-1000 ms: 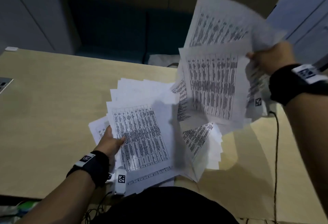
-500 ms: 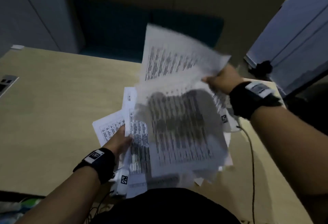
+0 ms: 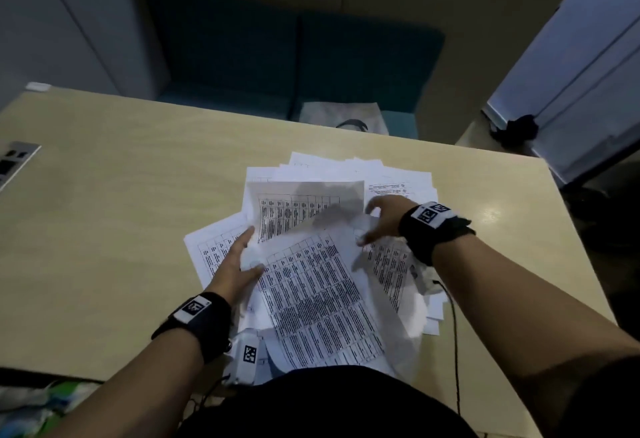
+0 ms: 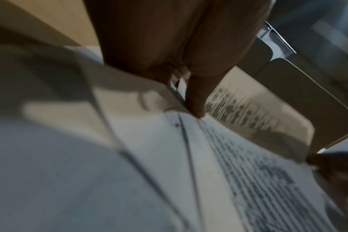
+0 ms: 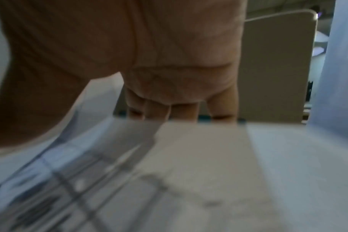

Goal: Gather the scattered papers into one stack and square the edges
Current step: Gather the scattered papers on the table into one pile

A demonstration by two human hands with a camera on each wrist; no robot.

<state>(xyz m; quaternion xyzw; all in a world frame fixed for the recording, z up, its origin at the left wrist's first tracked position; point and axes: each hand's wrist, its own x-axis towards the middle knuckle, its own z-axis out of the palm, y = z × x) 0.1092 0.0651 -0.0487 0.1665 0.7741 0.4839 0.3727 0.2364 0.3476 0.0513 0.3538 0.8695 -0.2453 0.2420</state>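
The papers (image 3: pixel 311 281) lay in 1 loose, fanned heap on the desk (image 3: pixel 104 212), near the person's edge of it, with sheets skewed at several angles and corners sticking out at the far and right sides. A printed sheet on top sagged across the middle, and another behind it stood partly lifted and curled.

The left hand (image 3: pixel 235 264) rested at the heap's left side with its fingers straight, pressing against the sheets; the left wrist view showed 1 fingertip (image 4: pixel 197 109) set down on a printed page. The right hand (image 3: pixel 384 219) hovered over the right side of the heap, fingers spread and relaxed, holding nothing as far as the head view showed; the right wrist view was too blurred to add more than straight fingers above paper.

By my reading, gathering was largely done and the step in hand was drawing the pile inward between 2 palms. Squaring had not begun, since no edge lined up yet.

The next move probably called for both hands to push the stray sheets toward the centre, flatten the curled page, then grip the bundle at both sides and tap 1 edge on the desk. Loose top sheets looked likely to slide or crease if pushed quickly.
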